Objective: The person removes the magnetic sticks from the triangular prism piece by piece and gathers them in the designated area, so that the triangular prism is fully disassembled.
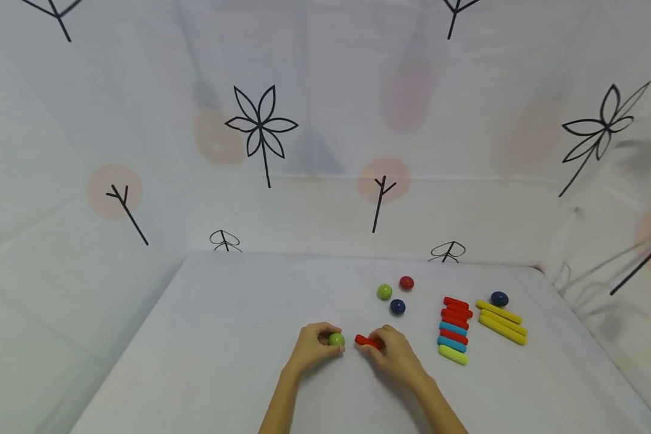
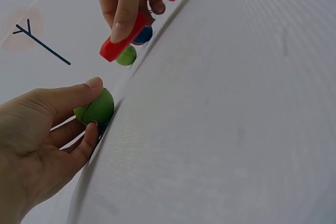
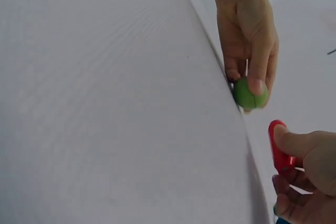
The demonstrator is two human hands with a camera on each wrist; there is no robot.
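My left hand (image 1: 312, 348) pinches a green ball (image 1: 336, 339) between thumb and fingers, low at the white tabletop. In the left wrist view a thin seam line runs across this green ball (image 2: 98, 107). Just to the right, my right hand (image 1: 396, 354) grips a short red stick (image 1: 367, 342) between thumb and fingers. One end of the red stick (image 3: 281, 148) points toward the left hand. A small gap separates the stick from the ball. The right hand's fingers partly cover the stick.
Beyond the hands lie another green ball (image 1: 384, 292), a red ball (image 1: 406, 283) and a dark blue ball (image 1: 398, 307). To the right is a column of red, blue and lime sticks (image 1: 454, 324). Several yellow sticks (image 1: 501, 325) lie farther right, beside a second dark blue ball (image 1: 500, 299).
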